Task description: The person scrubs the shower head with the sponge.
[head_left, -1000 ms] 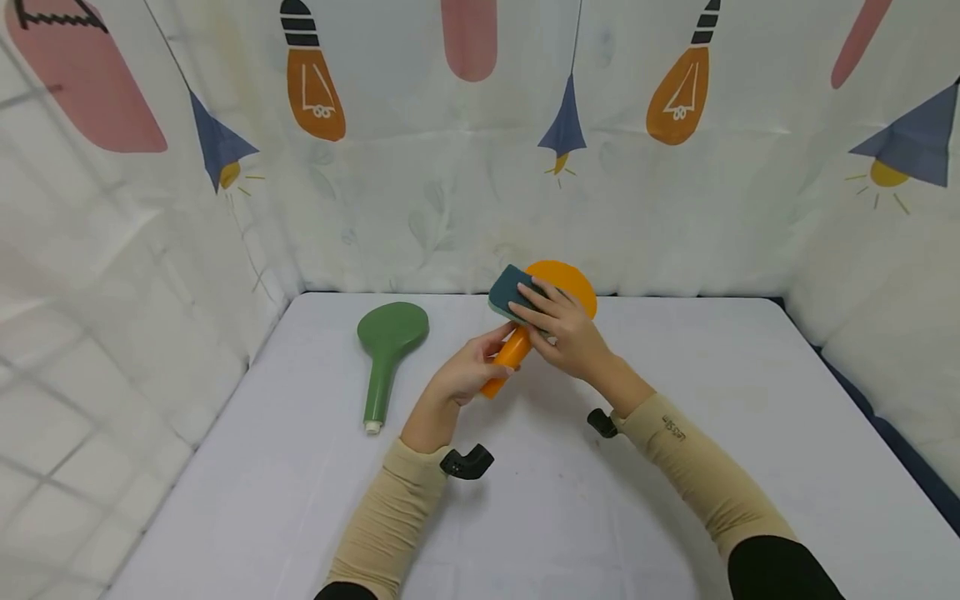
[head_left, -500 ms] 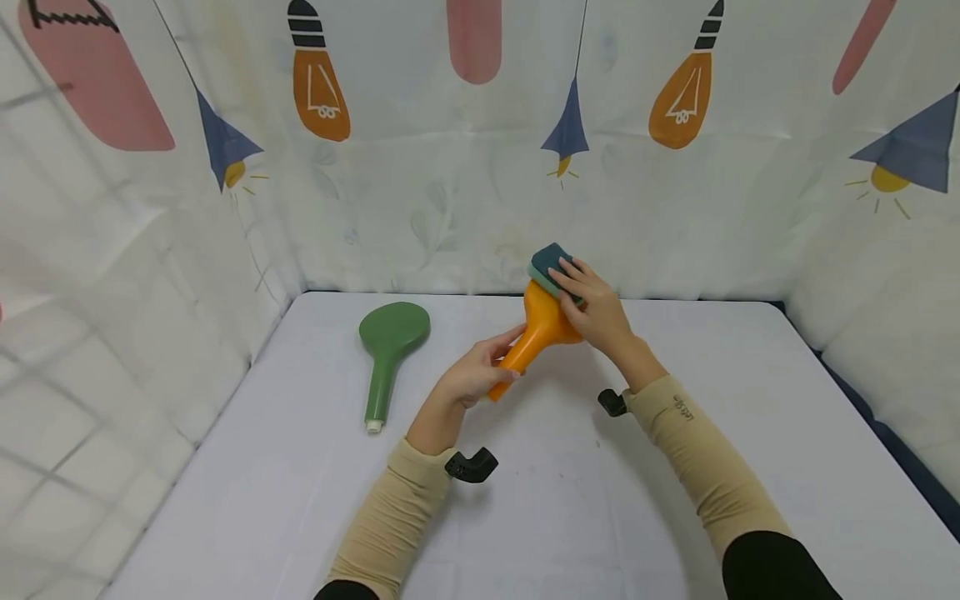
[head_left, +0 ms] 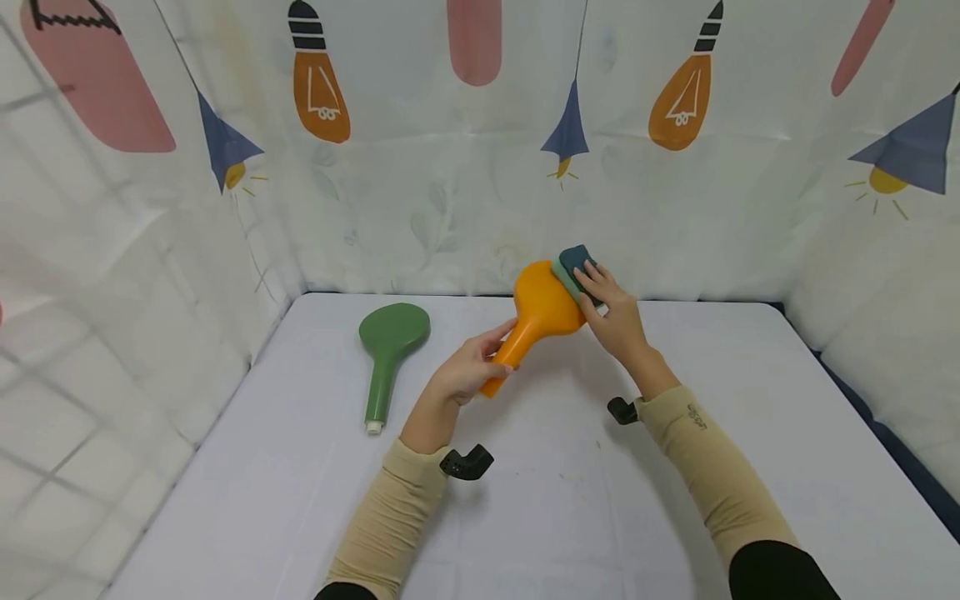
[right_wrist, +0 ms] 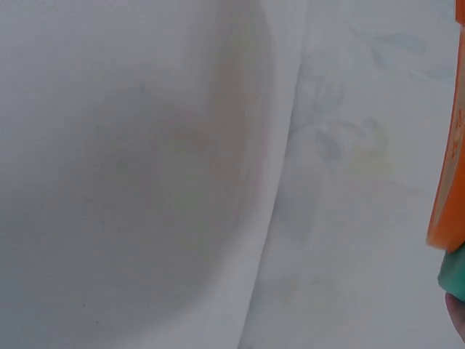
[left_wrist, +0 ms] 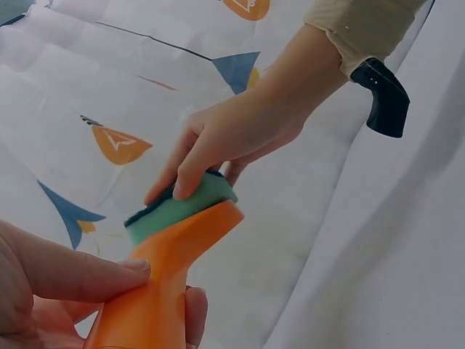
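Head view: your left hand is at mid-frame, clamped on the handle of the orange paddle. The paddle is at the centre of the frame, slightly right, its handle slanting to lower left and its round head to upper right. It is held up off the table, with a soft shadow below and to the right.

Your right hand, right of centre, holds the sponge: fingers laid over the dark face, thumb at the lower edge. The sponge's pale green side touches the upper right edge of the paddle's head.

Left wrist view: your left thumb presses one side of the handle at lower left, a fingertip showing on the other side. The head is seen nearly edge-on; the sponge lies along its upper side, your right fingers on the dark layer.

Right wrist view: mostly table and pale cloth. Slivers of orange paddle and sponge, plus a bit of finger, show at the right edge; this view alone cannot tell you the right grip.

The green paddle lies on the table left of centre, white tip toward the bottom of the frame, well apart from both hands.
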Motion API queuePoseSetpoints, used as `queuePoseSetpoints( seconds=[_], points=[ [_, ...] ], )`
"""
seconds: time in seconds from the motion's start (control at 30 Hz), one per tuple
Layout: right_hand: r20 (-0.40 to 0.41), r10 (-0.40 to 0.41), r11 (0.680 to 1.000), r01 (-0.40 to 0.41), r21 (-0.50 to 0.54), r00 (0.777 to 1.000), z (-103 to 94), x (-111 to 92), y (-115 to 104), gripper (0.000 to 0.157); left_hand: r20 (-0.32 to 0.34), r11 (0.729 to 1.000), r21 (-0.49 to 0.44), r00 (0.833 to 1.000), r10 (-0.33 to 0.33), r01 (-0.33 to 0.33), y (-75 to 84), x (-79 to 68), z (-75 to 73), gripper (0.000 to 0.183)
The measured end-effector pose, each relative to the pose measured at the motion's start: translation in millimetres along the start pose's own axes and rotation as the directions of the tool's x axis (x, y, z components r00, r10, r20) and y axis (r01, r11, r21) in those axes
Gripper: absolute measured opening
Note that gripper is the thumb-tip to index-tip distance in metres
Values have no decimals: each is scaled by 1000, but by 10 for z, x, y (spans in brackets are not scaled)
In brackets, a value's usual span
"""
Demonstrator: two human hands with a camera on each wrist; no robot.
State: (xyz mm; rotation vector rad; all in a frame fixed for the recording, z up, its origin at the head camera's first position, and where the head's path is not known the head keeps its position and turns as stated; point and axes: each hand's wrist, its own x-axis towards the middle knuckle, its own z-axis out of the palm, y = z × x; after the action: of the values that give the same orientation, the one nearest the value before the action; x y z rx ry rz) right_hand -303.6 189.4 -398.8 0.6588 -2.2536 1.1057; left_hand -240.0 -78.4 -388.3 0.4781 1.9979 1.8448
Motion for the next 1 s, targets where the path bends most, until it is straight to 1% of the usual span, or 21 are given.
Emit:
queuePoseSetpoints(
  seconds=[0.1, 0.2, 0.27, 0.33, 0.43, 0.5, 0.57, 0.63, 0.7, 0.8, 0.9, 0.97, 1.0],
  points=[
    [4, -92, 996, 92, -9, 996, 52, -57, -75, 41, -11, 1000, 7, 1000, 7, -7, 5, -5, -14, 77],
    [7, -216, 976, 216, -26, 976, 122, -105, -164, 41, -21, 1000, 4, 1000, 10, -10, 16, -15, -22, 78],
    [14, -308, 951, 308, -37, 951, 169, -126, -228, 42, -24, 1000, -3, 1000, 8, -8, 25, -23, -22, 78],
    [36, -392, 918, 394, -39, 919, 211, -138, -289, 44, -25, 1000, -8, 1000, 7, -8, 32, -29, -18, 78],
    [87, -481, 873, 486, -38, 872, 246, -140, -372, 47, -19, 1000, -1, 1000, 10, -10, 32, -29, -8, 79],
    [114, -508, 857, 515, -31, 854, 252, -126, -406, 47, -12, 1000, 6, 1000, 16, -16, 27, -22, -3, 79],
    [127, -516, 852, 523, -29, 847, 252, -95, -420, 46, -9, 1000, 8, 1000, 19, -19, 22, -19, -2, 78],
    [120, -510, 856, 516, -29, 852, 249, -55, -414, 44, -3, 1000, 9, 1000, 18, -18, 18, -16, -3, 78],
    [105, -490, 867, 496, -39, 865, 240, -13, -389, 42, 8, 1000, 5, 1000, 17, -17, 16, -12, -3, 77],
    [73, -413, 906, 418, -63, 908, 211, 32, -333, 40, 23, 1000, 12, 1000, 14, -15, 17, -16, 3, 77],
    [44, -297, 950, 300, -82, 954, 165, 50, -257, 40, 29, 1000, 14, 1000, 9, -10, 17, -19, 8, 76],
    [23, -228, 970, 229, -81, 973, 134, 46, -198, 40, 28, 1000, 12, 1000, 1, -1, 13, -17, 9, 76],
    [7, -204, 976, 204, -71, 979, 120, 40, -169, 39, 26, 1000, 11, 1000, 0, 0, 11, -14, 7, 76]
  ],
)
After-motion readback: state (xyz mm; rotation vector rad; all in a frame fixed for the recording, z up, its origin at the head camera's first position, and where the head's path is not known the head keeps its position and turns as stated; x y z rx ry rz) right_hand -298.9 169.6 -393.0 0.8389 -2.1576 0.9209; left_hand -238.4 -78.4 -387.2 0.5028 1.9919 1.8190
